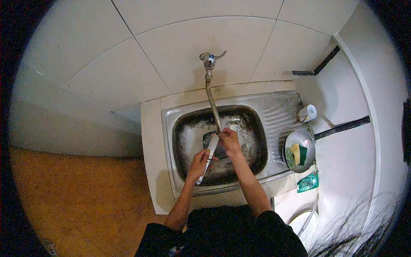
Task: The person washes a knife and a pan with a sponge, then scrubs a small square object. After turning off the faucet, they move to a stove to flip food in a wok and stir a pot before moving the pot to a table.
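Over the metal sink, a long, narrow whitish object slants from upper right to lower left. My left hand grips it around its middle, fingers closed. At its upper end, just under the tap's spout, the fingers of my right hand are closed on it. Below my hands a dark object lies in the sink, partly covered by them. What exactly the whitish object is cannot be made out.
Right of the basin, a ribbed drainboard carries a metal bowl with sponges in it. A white cup lies behind it. A green packet is nearer me, above a white round container.
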A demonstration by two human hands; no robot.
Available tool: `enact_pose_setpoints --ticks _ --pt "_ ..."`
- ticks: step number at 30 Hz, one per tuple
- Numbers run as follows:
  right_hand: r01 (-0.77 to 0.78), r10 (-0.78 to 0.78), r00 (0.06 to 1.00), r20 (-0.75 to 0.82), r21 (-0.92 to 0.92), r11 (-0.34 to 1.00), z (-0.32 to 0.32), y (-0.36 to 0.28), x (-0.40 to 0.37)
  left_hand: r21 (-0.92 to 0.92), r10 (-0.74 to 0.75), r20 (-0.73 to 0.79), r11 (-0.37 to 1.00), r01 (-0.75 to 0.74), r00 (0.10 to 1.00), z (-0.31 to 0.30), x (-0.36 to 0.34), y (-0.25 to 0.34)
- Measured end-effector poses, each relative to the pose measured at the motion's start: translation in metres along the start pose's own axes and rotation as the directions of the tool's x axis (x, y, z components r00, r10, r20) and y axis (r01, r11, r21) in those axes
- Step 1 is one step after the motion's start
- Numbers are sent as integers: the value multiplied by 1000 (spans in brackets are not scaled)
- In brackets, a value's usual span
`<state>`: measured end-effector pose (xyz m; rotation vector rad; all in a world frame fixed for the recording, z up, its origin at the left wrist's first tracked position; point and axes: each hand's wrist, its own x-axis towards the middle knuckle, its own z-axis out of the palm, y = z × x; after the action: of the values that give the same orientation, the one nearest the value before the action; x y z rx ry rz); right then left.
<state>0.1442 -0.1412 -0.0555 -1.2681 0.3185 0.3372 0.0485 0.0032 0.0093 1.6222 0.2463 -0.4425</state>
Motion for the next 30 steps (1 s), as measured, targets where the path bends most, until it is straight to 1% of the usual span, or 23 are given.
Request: enact_pose_setpoints --ticks 2,3,5,6,7,8,9,10,11,12,14,15,17,18,19,20,21,22,23,25,28,29,30 --pt "-60 61 998 -34 38 997 6 -16 -3 38 9 -10 999 -9 1000 0 -4 -1" --pt "-61 62 997 -35 39 997 4 -12 3 26 13 -18 1000 -12 1000 1 -6 -2" --pt "-27 35 998 -54 150 988 -3 -1 19 15 18 -20 1000 -18 1000 3 -9 -4" --pt "-26 35 998 -57 150 988 -1 -8 20 89 59 -21 994 -57 998 2 -11 -5" --pt "-21 31 992 -121 83 996 1 -14 21 162 101 -21 982 -96 995 2 -13 -6" --pt "-23 26 983 -183 16 1000 4 -19 20 162 100 -21 982 -95 995 3 -15 -6" --pt "-24 26 983 -182 15 1000 9 -25 15 126 45 -35 991 -40 998 5 -19 -4" --pt "49 -64 966 -250 -69 996 14 -31 10 89 -12 -47 996 16 999 6 -21 -1" --pt "117 -161 938 -308 -156 981 19 -36 6 89 -12 -48 996 16 999 7 -22 0" --pt "116 -160 938 -307 -157 981 20 -28 10 73 -11 -67 997 16 998 8 -23 2" --pt "271 -284 935 -212 -89 958 15 11 25 55 -13 -91 998 18 996 8 -24 1" --pt "270 -284 935 -211 -90 959 15 36 34 1 -44 -114 999 44 992 7 -24 -1" --pt "451 -519 841 -151 -334 828 15 75 44 -56 -73 -134 996 66 988 3 -20 -6" --pt "452 -520 841 -149 -335 827 18 66 32 -29 -17 -113 999 14 993 -2 -17 -11" --pt "354 -439 886 -148 -394 848 25 45 10 -1 37 -90 999 -37 995 -4 -17 -14" --pt "254 -355 922 -153 -452 855 31 26 -8 -2 35 -90 999 -36 995 -4 -19 -15" --pt "286 -400 886 -235 -403 869 40 19 -16 56 82 -99 995 -77 992 -3 -22 -13" --pt "285 -400 885 -237 -404 869 39 22 -13 114 131 -105 986 -119 986 -2 -25 -10" --pt "257 -382 877 -291 -387 885 39 25 -9 114 131 -103 986 -119 986 0 -28 -8" --pt "230 -361 865 -347 -366 902 41 22 -5 68 -114 -104 990 122 988 4 -37 5" --pt "285 -387 854 -348 -308 908 41 24 8 2 -43 -64 999 44 997 6 -36 -2" --pt "282 -507 774 -379 -510 812 42 33 16 1 -43 -66 999 43 997 7 -37 -2" --pt "244 -624 685 -376 -689 683 45 29 17 189 76 -154 981 -46 985 9 -40 3"
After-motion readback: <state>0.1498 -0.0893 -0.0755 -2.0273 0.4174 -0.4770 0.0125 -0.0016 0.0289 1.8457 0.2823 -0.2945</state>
